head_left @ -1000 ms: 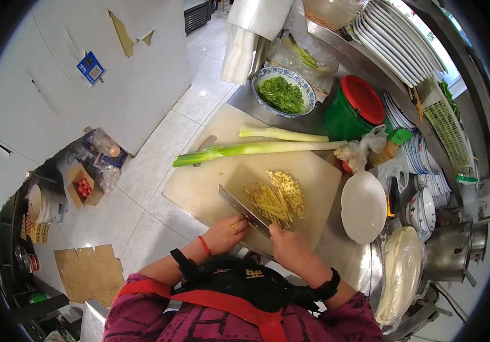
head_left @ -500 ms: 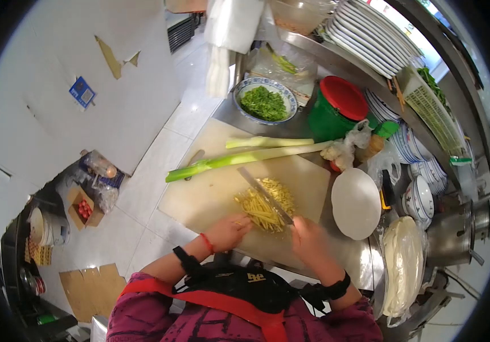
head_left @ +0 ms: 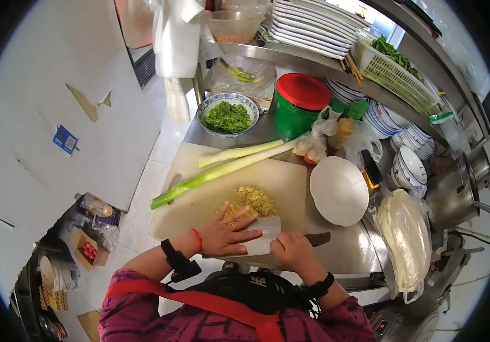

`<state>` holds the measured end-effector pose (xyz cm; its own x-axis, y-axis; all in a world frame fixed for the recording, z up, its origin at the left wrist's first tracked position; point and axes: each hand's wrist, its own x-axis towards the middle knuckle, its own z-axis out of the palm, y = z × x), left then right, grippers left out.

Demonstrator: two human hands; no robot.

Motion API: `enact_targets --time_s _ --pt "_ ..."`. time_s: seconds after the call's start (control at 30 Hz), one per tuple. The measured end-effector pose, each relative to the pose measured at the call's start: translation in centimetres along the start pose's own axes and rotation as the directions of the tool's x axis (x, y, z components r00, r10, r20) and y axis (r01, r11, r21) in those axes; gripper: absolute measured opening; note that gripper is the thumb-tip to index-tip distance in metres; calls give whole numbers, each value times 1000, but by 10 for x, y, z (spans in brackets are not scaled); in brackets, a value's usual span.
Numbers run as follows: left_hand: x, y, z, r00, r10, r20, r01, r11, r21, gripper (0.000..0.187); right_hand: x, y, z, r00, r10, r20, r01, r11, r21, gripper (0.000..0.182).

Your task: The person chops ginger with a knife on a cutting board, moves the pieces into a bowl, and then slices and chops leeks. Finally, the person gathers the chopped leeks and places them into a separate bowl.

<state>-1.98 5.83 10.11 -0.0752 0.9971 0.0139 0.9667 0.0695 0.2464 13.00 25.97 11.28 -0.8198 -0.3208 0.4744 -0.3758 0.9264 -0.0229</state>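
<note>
Flat over the near edge of the white cutting board (head_left: 182,219) lies a cleaver (head_left: 266,235), its broad blade facing up. My right hand (head_left: 293,251) is closed around its handle end, and a dark piece of handle sticks out to the right. My left hand (head_left: 226,235) is spread, fingers apart, touching the blade and the pale yellow strips beside it. Finely cut yellow pieces (head_left: 255,199), perhaps ginger, lie heaped just beyond the blade. Farther back on the board rest a long green-and-white leek (head_left: 222,174) and a shorter pale stalk (head_left: 239,153).
A patterned bowl of chopped greens (head_left: 228,117) stands behind the board. Right of it are a green tub with a red lid (head_left: 303,91) and a bag of garlic (head_left: 313,145). A white oval dish (head_left: 339,191) and a plastic-wrapped pale mass (head_left: 404,245) sit rightward. Stacked plates (head_left: 313,28) fill the shelf.
The cleaver has gone from edge-down on the yellow strips to lying flat near the board's front edge. My left hand has opened and spread onto it. The view has shifted.
</note>
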Motion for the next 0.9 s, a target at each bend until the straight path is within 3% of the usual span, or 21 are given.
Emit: enact_targets --time_s 0.07,0.13,0.17,0.2,0.23,0.27,0.37,0.47,0.6,0.8,0.87,0.9 --pt "10 -14 15 997 -3 75 5 1000 -25 52 -17 3 -8 997 46 54 -46 999 -11 11" --pt "16 -32 21 983 -126 134 108 985 134 54 -40 5 -20 989 94 112 -91 995 -26 11" --pt "17 -42 28 998 -67 -19 69 989 132 50 -54 6 -29 980 158 125 -154 987 -37 12" --pt "24 -43 25 998 -54 -17 56 990 132 50 -68 7 -36 965 222 137 -217 975 -47 14" --pt "32 -44 20 998 -35 -50 35 999 1 48 -83 8 -41 962 234 139 -229 972 -50 14" --pt "40 -44 17 996 -23 -84 12 991 -132 45 -97 9 -46 951 301 73 -296 952 -75 17" --pt "72 -38 23 991 123 49 -113 978 -175 43 -132 9 -58 891 450 -52 -453 883 -124 24" --pt "81 -29 27 980 193 49 -187 976 -111 42 -138 4 -72 814 568 -126 -581 798 -158 28" --pt "68 -27 33 974 220 -49 -221 975 -19 44 -151 1 -72 712 668 -218 -686 728 -11 27" --pt "34 -29 26 976 155 151 -163 986 39 56 -145 -1 -67 594 770 -233 -765 630 134 24" --pt "24 -33 32 980 197 4 -196 974 118 62 -142 0 -63 555 803 -216 -782 592 194 25" --pt "24 -34 29 982 189 4 -188 975 118 62 -140 1 -62 560 801 -212 -778 596 198 25"
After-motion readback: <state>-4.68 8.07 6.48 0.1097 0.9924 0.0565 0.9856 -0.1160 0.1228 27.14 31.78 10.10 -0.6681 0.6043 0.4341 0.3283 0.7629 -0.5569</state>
